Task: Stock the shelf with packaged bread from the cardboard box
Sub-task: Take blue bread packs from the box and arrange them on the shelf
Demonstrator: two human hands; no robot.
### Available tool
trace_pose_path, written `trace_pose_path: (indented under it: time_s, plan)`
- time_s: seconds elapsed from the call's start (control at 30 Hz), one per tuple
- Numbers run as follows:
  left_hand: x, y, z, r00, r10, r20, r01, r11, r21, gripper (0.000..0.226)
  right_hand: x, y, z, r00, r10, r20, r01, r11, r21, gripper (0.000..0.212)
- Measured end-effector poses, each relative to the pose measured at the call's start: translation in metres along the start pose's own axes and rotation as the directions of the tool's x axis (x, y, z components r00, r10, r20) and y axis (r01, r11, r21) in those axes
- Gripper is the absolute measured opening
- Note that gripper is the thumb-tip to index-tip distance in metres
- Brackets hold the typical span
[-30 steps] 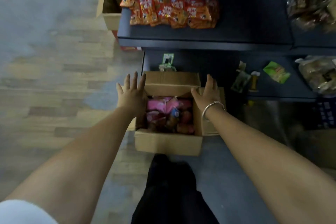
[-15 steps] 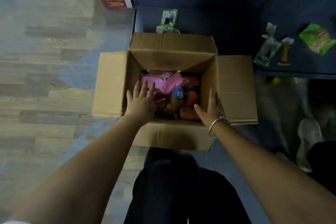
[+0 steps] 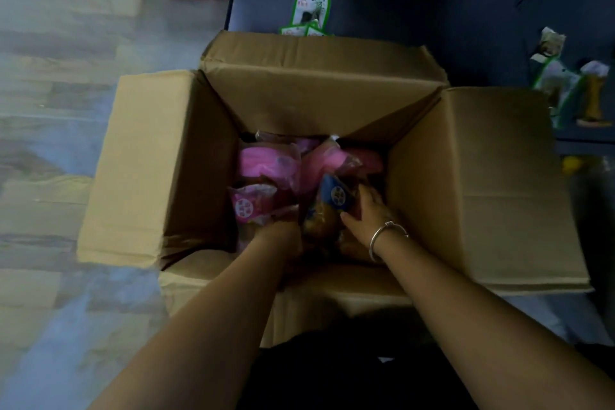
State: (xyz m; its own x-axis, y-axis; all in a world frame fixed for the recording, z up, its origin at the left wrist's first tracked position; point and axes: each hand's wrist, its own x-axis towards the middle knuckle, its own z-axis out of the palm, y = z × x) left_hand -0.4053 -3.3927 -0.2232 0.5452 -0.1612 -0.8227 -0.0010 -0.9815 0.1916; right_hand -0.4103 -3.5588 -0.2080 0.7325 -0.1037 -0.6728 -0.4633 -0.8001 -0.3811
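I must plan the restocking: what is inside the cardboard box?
Inside the cardboard box: pink bread packets, a blue-labelled bread packet and both hands. Lower layers are covered.

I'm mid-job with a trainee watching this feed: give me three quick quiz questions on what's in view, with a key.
1. True or false: all four flaps of the cardboard box are folded open.
2. Which wrist wears the bracelet? A) left B) right C) both
3. Fill in: the right hand touches a bread pack with a ____ label.

Key:
1. True. The box stands open in front of the dark shelf, pink bread packs showing inside.
2. B. The left hand is deep among the packs; its fingers are hidden.
3. Blue.
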Motion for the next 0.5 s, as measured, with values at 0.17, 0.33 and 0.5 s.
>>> trace_pose_path:
  time_s: [0.17, 0.33, 0.5]
  plan:
    - [0.031, 0.001, 0.002, 0.997, 0.005, 0.078, 0.0, 0.998, -0.07, 0.062, 0.043, 0.008, 0.012, 0.998, 0.065, 0.022, -0.068, 0.985, 0.159, 0.071]
    - [0.04, 0.001, 0.002, 0.997, -0.006, 0.076, 0.016, 0.99, -0.142, 0.068, 0.075, 0.017, 0.018, 0.992, 0.121, 0.038, -0.127, 0.943, 0.307, 0.066]
    - [0.045, -0.002, 0.006, 0.997, -0.013, 0.08, 0.033, 0.969, -0.245, 0.072, 0.084, 0.017, 0.02, 0.99, 0.107, 0.088, -0.125, 0.962, 0.242, 0.069]
